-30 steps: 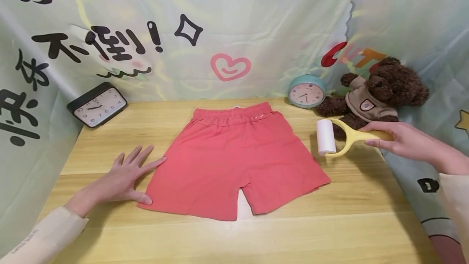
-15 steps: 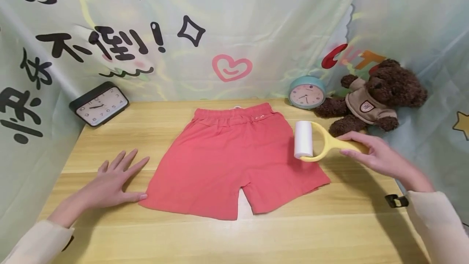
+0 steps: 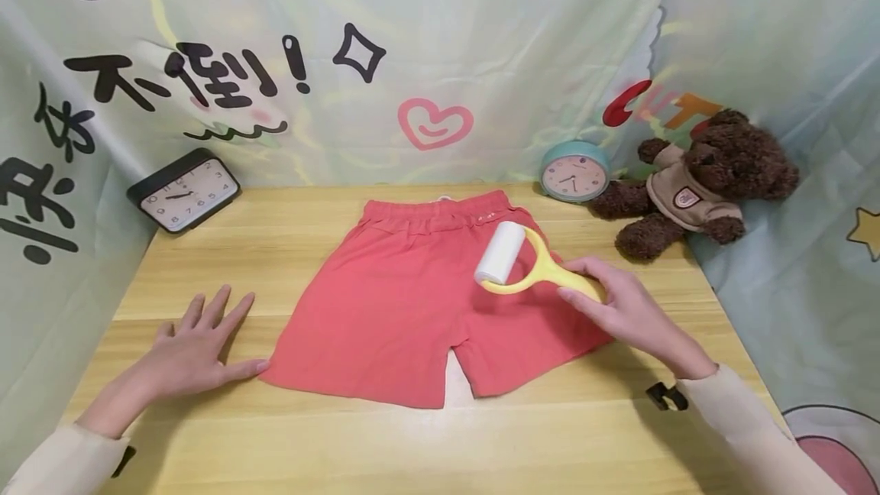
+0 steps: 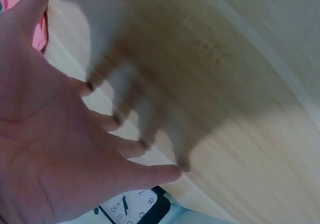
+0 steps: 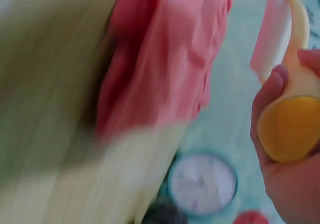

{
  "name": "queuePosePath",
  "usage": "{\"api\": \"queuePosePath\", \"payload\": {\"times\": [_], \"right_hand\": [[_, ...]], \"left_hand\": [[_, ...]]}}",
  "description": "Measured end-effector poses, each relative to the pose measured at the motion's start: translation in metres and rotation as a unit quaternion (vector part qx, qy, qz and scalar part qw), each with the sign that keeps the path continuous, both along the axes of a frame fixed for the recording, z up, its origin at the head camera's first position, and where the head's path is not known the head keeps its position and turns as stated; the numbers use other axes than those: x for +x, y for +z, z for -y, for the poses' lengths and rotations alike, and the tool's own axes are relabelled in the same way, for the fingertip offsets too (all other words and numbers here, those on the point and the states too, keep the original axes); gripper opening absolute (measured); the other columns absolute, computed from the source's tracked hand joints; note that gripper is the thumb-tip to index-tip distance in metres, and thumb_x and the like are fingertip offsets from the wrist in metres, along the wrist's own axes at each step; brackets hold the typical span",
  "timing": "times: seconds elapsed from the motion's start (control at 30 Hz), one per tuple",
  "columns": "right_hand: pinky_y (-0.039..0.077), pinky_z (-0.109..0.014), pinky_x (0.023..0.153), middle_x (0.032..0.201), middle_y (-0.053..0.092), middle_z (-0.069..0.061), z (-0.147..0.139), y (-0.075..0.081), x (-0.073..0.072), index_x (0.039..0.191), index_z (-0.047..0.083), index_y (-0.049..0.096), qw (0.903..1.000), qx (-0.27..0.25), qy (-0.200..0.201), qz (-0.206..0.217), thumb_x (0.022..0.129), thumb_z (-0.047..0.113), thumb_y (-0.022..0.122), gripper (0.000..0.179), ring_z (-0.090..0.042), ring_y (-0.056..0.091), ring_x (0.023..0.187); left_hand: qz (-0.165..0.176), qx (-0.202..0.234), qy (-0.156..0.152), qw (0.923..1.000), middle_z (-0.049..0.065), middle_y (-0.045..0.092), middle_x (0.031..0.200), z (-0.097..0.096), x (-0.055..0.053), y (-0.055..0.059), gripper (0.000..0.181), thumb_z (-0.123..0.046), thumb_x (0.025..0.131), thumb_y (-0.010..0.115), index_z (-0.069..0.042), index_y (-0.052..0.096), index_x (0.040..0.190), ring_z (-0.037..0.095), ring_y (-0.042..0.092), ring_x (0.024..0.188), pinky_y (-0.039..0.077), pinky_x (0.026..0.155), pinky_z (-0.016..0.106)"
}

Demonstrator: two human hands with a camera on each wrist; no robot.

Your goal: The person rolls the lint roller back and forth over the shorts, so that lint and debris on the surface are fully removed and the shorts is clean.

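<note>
Red shorts (image 3: 406,296) lie flat on the wooden table, waistband toward the back wall. My right hand (image 3: 622,308) grips the yellow handle of a lint roller (image 3: 500,252) with a white roll, over the right half of the shorts. A shadow below the roll suggests it is raised off the cloth; the right wrist view shows the roller (image 5: 272,36) apart from the blurred shorts (image 5: 160,58). My left hand (image 3: 189,357) has its fingers spread at the table, the thumb tip at the lower left hem. In the left wrist view, the left hand's (image 4: 60,139) fingertips meet the wood.
A black-framed clock (image 3: 186,191) stands at the back left. At the back right are a round teal clock (image 3: 575,172) and a brown teddy bear (image 3: 694,186). Printed cloth (image 3: 509,52) hangs behind and at both sides of the table (image 3: 385,449).
My right hand has carried the lint roller leftward from beside the teddy bear to over the shorts, tilting it. My left hand has drawn slightly left, its index finger off the shorts.
</note>
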State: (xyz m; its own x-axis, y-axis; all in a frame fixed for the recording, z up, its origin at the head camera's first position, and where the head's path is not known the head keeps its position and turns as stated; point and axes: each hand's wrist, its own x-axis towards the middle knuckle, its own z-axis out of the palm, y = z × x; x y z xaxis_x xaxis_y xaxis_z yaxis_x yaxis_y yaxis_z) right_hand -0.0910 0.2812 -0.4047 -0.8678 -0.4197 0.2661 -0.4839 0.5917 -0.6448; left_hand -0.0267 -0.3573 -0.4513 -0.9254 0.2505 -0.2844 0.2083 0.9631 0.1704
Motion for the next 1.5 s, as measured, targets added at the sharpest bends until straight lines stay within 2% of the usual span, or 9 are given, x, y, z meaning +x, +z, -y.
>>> {"api": "queuePosePath", "payload": {"times": [0.13,0.23,0.37,0.5,0.67,0.87,1.0,1.17,1.5], "right_hand": [[0.047,-0.028,0.065,0.090,0.062,0.009,0.032,-0.003,0.007,0.125,0.018,0.074,1.0000,0.004,-0.001,0.006,0.098,0.012,0.084,0.030,-0.011,0.054,0.074],[0.047,-0.030,0.062,0.085,0.060,0.010,0.060,-0.005,0.015,0.123,0.022,0.074,0.9995,-0.002,0.007,0.031,0.098,0.017,0.086,0.029,-0.012,0.054,0.072],[0.048,-0.030,0.060,0.083,0.060,0.012,0.096,-0.009,0.028,0.124,0.029,0.072,0.9974,-0.016,0.022,0.066,0.099,0.024,0.085,0.029,-0.011,0.055,0.070],[0.049,-0.028,0.058,0.084,0.058,0.014,0.132,-0.015,0.039,0.127,0.030,0.071,0.9955,-0.023,0.050,0.077,0.101,0.030,0.082,0.028,-0.009,0.055,0.069],[0.046,-0.024,0.058,0.086,0.054,0.015,0.180,-0.020,0.046,0.129,0.024,0.069,0.9920,-0.022,0.112,0.054,0.105,0.033,0.076,0.026,-0.005,0.051,0.069],[0.042,-0.019,0.060,0.089,0.055,0.014,0.222,-0.023,0.054,0.127,0.017,0.068,0.9870,0.004,0.157,0.034,0.104,0.027,0.075,0.025,-0.003,0.049,0.072],[0.042,-0.016,0.064,0.096,0.058,0.012,0.241,-0.027,0.060,0.127,0.015,0.067,0.9847,0.025,0.171,0.025,0.106,0.027,0.072,0.025,-0.003,0.050,0.078],[0.041,-0.015,0.064,0.107,0.064,0.008,0.258,-0.032,0.065,0.127,0.015,0.066,0.9847,0.037,0.170,-0.005,0.106,0.026,0.070,0.024,-0.003,0.051,0.081],[0.039,-0.013,0.061,0.111,0.067,0.006,0.280,-0.038,0.069,0.125,0.015,0.066,0.9823,0.060,0.172,-0.041,0.107,0.027,0.070,0.022,-0.002,0.051,0.079]], "left_hand": [[0.008,-0.002,-0.003,1.0000,0.038,0.012,0.173,-0.001,-0.001,0.001,0.118,-0.079,0.094,0.066,-0.011,0.017,0.175,0.073,0.018,0.148,0.028,0.096,0.095],[0.007,-0.001,-0.005,1.0000,0.038,0.013,0.173,0.000,-0.001,-0.001,0.118,-0.079,0.094,0.067,-0.011,0.016,0.176,0.073,0.019,0.148,0.029,0.096,0.094],[0.008,0.003,-0.005,1.0000,0.038,0.012,0.173,0.002,0.000,-0.001,0.119,-0.078,0.093,0.067,-0.013,0.013,0.176,0.073,0.019,0.148,0.029,0.096,0.094],[0.008,0.004,-0.004,0.9999,0.038,0.011,0.173,0.006,0.002,-0.001,0.119,-0.077,0.093,0.068,-0.014,0.011,0.176,0.073,0.019,0.148,0.029,0.095,0.094],[0.010,-0.001,0.000,0.9999,0.039,0.012,0.172,0.011,0.005,0.000,0.119,-0.076,0.094,0.069,-0.012,0.012,0.176,0.074,0.019,0.147,0.029,0.095,0.095],[0.012,0.000,-0.002,0.9999,0.040,0.012,0.172,0.009,0.004,-0.003,0.118,-0.077,0.094,0.068,-0.011,0.014,0.176,0.074,0.019,0.147,0.028,0.095,0.095],[0.013,0.001,-0.001,0.9999,0.040,0.011,0.172,0.007,0.003,-0.001,0.118,-0.076,0.094,0.069,-0.010,0.015,0.175,0.074,0.018,0.147,0.027,0.096,0.095],[0.009,0.000,-0.010,0.9999,0.042,0.011,0.171,0.005,0.001,0.005,0.117,-0.073,0.095,0.070,-0.007,0.014,0.175,0.076,0.018,0.146,0.028,0.095,0.095],[0.005,-0.001,-0.019,0.9998,0.043,0.012,0.170,0.007,0.001,0.006,0.116,-0.069,0.095,0.073,-0.010,0.014,0.175,0.076,0.019,0.145,0.028,0.096,0.095]]}}
